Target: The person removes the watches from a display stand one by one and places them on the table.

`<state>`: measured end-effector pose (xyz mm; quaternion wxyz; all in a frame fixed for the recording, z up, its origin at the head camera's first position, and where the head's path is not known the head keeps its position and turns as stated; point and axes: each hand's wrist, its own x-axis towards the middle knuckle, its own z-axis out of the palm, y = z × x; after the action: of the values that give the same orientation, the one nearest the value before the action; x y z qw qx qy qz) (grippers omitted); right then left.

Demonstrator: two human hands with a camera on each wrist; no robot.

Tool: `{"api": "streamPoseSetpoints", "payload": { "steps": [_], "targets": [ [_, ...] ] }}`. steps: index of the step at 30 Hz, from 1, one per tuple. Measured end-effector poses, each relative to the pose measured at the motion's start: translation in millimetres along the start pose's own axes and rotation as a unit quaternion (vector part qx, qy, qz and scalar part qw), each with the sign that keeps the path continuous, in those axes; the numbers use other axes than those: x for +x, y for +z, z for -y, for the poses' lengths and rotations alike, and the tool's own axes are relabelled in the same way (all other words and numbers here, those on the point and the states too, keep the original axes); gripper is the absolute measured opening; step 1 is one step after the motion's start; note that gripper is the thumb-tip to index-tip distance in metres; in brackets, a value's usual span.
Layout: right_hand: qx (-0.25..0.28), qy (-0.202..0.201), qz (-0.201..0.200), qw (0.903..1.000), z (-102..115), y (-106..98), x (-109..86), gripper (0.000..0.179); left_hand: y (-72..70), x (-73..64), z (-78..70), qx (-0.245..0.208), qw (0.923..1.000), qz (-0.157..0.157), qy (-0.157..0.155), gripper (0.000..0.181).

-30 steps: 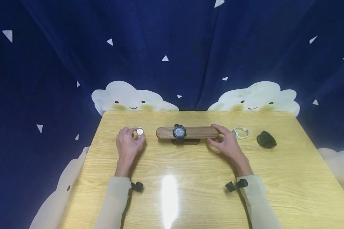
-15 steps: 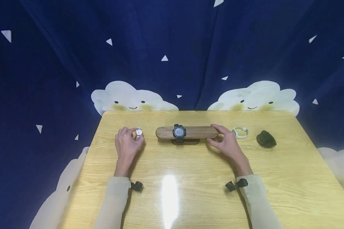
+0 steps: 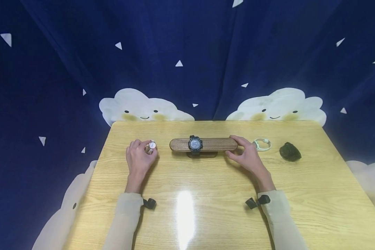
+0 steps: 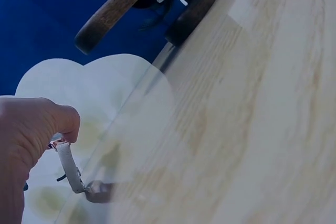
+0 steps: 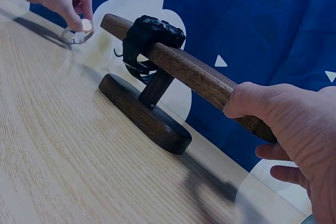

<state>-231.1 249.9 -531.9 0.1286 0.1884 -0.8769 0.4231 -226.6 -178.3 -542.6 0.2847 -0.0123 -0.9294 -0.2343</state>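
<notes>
My left hand (image 3: 140,155) pinches a small white-strapped watch (image 3: 152,145) between thumb and fingers, left of a wooden watch stand (image 3: 218,144). In the left wrist view the pale strap (image 4: 67,163) hangs down from the fingertips, its lower end close to the tabletop. My right hand (image 3: 248,155) grips the right end of the stand's bar, thumb on the near side. A chunky black watch (image 3: 195,144) is strapped round the bar, left of its middle. The right wrist view shows the bar on a post above an oval wooden base (image 5: 144,114).
A pale green watch (image 3: 263,144) lies on the wooden table (image 3: 218,205) just right of my right hand. Farther right is a dark, crumpled-looking object (image 3: 290,152), its kind unclear. A dark blue curtain (image 3: 206,52) with white clouds hangs behind the table.
The small watch has turned slightly in my left fingers, so its strap loop shows more beside the dial. My right hand and the stand have stayed in place.
</notes>
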Motion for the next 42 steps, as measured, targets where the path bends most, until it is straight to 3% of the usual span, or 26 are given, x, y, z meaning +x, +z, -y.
{"api": "streamPoseSetpoints", "payload": {
  "steps": [9, 16, 23, 28, 36, 42],
  "targets": [
    [0.001, 0.001, -0.001, 1.0000, 1.0, -0.8, -0.4, 0.062, 3.1, -2.2, -0.4, -0.002, 0.9991, -0.009, 0.041, 0.029],
    [0.001, -0.005, 0.000, 1.0000, 2.0, -1.2, -1.0, 0.063, 6.2, -4.2, -0.1, 0.007, 0.9986, 0.002, 0.052, 0.029],
    [0.001, -0.011, -0.004, 0.9999, -0.3, -0.7, 0.4, 0.062, 11.9, -4.2, 1.7, 0.015, 0.9971, -0.010, 0.074, 0.026],
    [0.001, -0.024, -0.008, 0.9997, -2.3, -0.6, 2.3, 0.061, 14.2, -4.0, 2.9, 0.016, 0.9981, 0.003, 0.059, 0.020],
    [0.002, -0.015, -0.007, 0.9999, -3.9, 1.0, 1.3, 0.062, 12.7, -6.0, 6.2, 0.009, 0.9994, 0.032, 0.004, 0.009],
    [0.000, -0.018, -0.009, 0.9998, -2.3, 0.7, 0.9, 0.062, 12.0, -5.5, 5.3, 0.006, 0.9994, 0.033, -0.004, 0.012]
  ]
}}
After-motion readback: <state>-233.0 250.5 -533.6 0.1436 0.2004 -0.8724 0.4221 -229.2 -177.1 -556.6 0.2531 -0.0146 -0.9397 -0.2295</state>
